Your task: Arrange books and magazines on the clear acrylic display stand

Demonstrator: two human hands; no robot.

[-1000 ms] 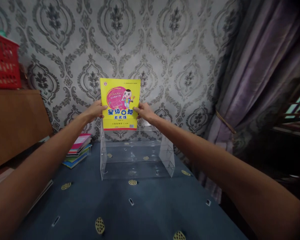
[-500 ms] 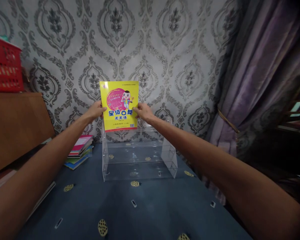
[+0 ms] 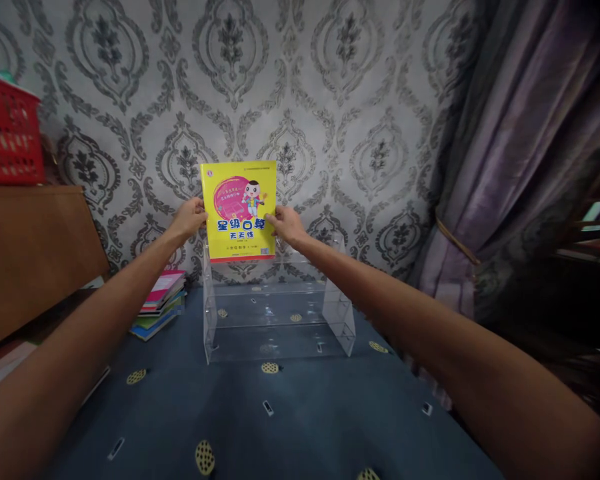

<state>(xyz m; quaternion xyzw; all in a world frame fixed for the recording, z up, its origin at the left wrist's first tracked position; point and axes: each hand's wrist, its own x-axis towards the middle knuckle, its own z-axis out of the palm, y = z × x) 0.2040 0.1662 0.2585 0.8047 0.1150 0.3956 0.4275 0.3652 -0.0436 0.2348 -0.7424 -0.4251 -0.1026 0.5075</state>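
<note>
A yellow workbook (image 3: pixel 240 183) with a cartoon child, a pink circle and blue lettering stands upright at the top left of a clear acrylic tiered rack (image 3: pixel 275 327). My right hand (image 3: pixel 290 227) grips its right edge, thumb on the front cover. At the left edge is my left hand (image 3: pixel 189 219), fingers curled and fingertips against the book's side. The book's lower edge overlaps the rack's top tier in this view; I cannot tell whether it rests there. The rack's lower tiers show the tablecloth through them.
Stacked books (image 3: pixel 163 300) lie left of the rack on the dark blue tablecloth (image 3: pixel 300 427). Farther left are a wooden box-like piece (image 3: pixel 35 253) and a red basket (image 3: pixel 10 133) on top of it. Patterned wallpaper stands behind; a purple curtain (image 3: pixel 510 133) hangs at right.
My left thumb has slid from the front cover to the workbook's left edge. The book has shifted very slightly; my right hand keeps its hold.
</note>
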